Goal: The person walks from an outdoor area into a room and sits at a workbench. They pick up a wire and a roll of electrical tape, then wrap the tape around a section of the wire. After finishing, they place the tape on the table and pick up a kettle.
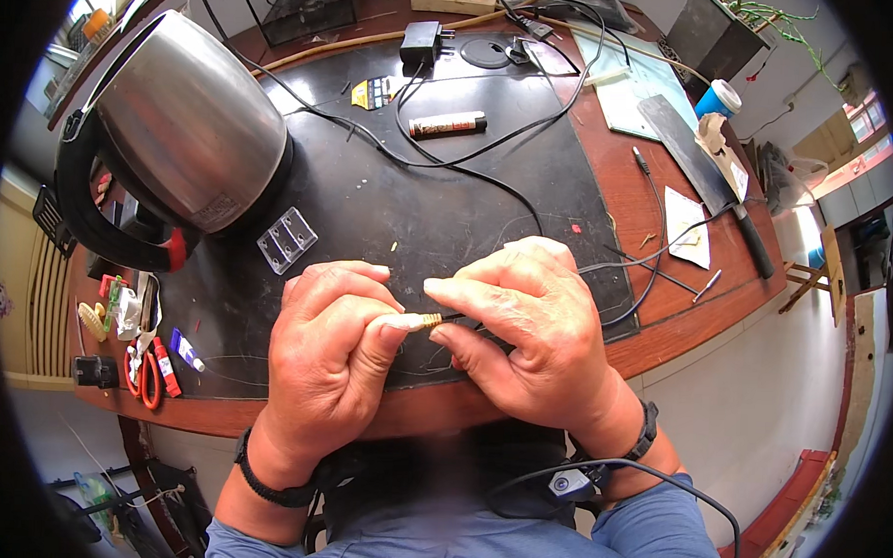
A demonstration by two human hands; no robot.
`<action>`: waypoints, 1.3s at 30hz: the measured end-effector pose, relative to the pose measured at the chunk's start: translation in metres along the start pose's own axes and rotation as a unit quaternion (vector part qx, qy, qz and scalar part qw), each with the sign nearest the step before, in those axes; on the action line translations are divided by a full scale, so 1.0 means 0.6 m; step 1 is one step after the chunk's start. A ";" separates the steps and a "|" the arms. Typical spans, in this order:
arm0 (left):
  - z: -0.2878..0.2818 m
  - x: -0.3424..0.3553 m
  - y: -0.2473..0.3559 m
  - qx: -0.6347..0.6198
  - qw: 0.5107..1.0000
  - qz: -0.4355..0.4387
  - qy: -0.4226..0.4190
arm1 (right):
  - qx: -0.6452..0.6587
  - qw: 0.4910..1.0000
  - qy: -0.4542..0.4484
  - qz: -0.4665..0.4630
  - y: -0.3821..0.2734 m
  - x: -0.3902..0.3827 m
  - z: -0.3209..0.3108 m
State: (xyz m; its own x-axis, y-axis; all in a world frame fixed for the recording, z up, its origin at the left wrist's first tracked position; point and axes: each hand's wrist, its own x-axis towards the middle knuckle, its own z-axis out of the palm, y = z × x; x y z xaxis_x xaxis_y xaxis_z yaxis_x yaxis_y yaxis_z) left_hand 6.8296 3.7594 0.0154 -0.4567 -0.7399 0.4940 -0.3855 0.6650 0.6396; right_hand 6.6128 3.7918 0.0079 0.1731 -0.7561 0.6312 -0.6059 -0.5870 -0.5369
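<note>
My left hand point(326, 344) is closed in a pinch on a small plug point(427, 321) with a ribbed, brass-coloured end and a pale part at my thumb. The ribbed end points right, between my two hands. Facing it, my right hand point(533, 331) curls its thumb and index finger around a thin black cable point(454, 317) that meets or nearly meets the plug. My palm hides most of the cable there. A grey cord point(614, 264) comes out beyond my right hand; whether it is the same one I cannot tell.
At the left stands a steel kettle point(191, 123) beside a clear compartment box point(287, 241). Red-handled scissors point(150, 377) lie near the left edge. A glue tube point(447, 125) and a black power adapter point(421, 47) are farther back. A cleaver point(692, 155) lies at the right.
</note>
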 end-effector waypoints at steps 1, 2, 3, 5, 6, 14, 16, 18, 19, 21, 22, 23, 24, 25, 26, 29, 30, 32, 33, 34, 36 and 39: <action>0.000 0.000 0.000 0.001 1.000 -0.002 0.000 | 0.002 1.000 0.001 0.000 0.000 0.000 -0.001; 0.000 0.000 0.000 -0.001 1.000 -0.003 0.000 | 0.004 1.000 0.002 0.000 0.000 0.000 -0.001; 0.001 0.000 0.000 -0.002 1.000 -0.003 0.000 | 0.005 1.000 -0.002 0.003 -0.001 0.000 -0.002; 0.001 0.000 0.000 -0.003 1.000 -0.003 0.001 | 0.007 1.000 -0.010 0.008 -0.003 0.002 -0.005; 0.001 0.000 -0.001 -0.002 1.000 -0.001 0.002 | 0.009 1.000 -0.009 0.006 -0.002 0.002 -0.005; 0.001 0.002 0.000 0.004 1.000 0.007 -0.006 | 0.017 1.000 0.007 -0.012 0.002 0.001 0.002; 0.001 0.000 0.000 0.002 1.000 0.006 -0.007 | 0.018 1.000 0.000 -0.023 0.005 0.001 0.001; 0.002 0.001 0.000 -0.004 1.000 0.004 -0.006 | 0.016 1.000 -0.002 -0.027 0.005 0.002 0.000; 0.003 0.000 -0.001 -0.007 1.000 0.003 -0.005 | 0.013 1.000 0.000 -0.024 0.005 0.000 0.001; 0.002 0.001 -0.003 0.000 1.000 0.010 -0.004 | 0.015 1.000 0.010 -0.012 0.001 0.001 0.003; 0.001 0.000 -0.003 0.003 1.000 0.013 -0.003 | 0.018 1.000 0.018 -0.002 0.000 0.000 0.005; 0.001 0.000 -0.002 0.005 1.000 0.008 0.010 | 0.019 0.999 0.026 0.007 0.000 -0.001 0.006; 0.002 -0.001 0.001 0.006 1.000 0.004 0.022 | 0.018 0.999 0.029 0.009 0.000 -0.002 0.005; 0.002 -0.002 0.003 0.006 0.999 -0.001 0.035 | 0.016 0.999 0.033 0.011 0.001 -0.003 0.005; -0.001 -0.009 -0.006 0.001 0.999 0.003 0.038 | 0.014 0.999 0.037 0.014 0.001 -0.004 0.004; -0.003 -0.013 -0.006 -0.008 0.999 0.008 0.053 | 0.018 0.999 0.046 0.009 0.003 -0.004 0.006; -0.004 -0.013 -0.002 0.000 0.998 0.011 0.056 | 0.020 0.999 0.042 0.011 0.002 -0.003 0.004; -0.005 -0.011 0.003 0.014 0.998 0.016 0.061 | 0.024 0.999 0.035 0.014 0.000 -0.001 0.000; -0.005 -0.011 0.005 0.021 0.998 0.018 0.064 | 0.029 0.999 0.039 0.016 0.000 -0.002 0.001; -0.004 -0.011 0.010 0.031 0.997 0.020 0.063 | 0.034 0.998 0.044 0.018 0.000 -0.004 0.004; -0.002 -0.010 0.018 0.052 0.996 0.025 0.062 | 0.040 0.998 0.048 0.016 0.000 -0.005 0.007; 0.000 -0.009 0.020 0.057 0.997 0.043 0.044 | 0.045 0.998 0.046 0.005 -0.002 -0.006 0.004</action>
State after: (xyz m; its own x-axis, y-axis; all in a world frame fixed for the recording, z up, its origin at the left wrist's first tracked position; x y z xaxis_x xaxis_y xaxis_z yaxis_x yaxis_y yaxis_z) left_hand 6.8275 3.7713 0.0209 -0.4212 -0.6831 0.5966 -0.4388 0.7292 0.5251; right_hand 6.6151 3.7945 0.0048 0.0928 -0.7347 0.6720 -0.5343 -0.6063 -0.5890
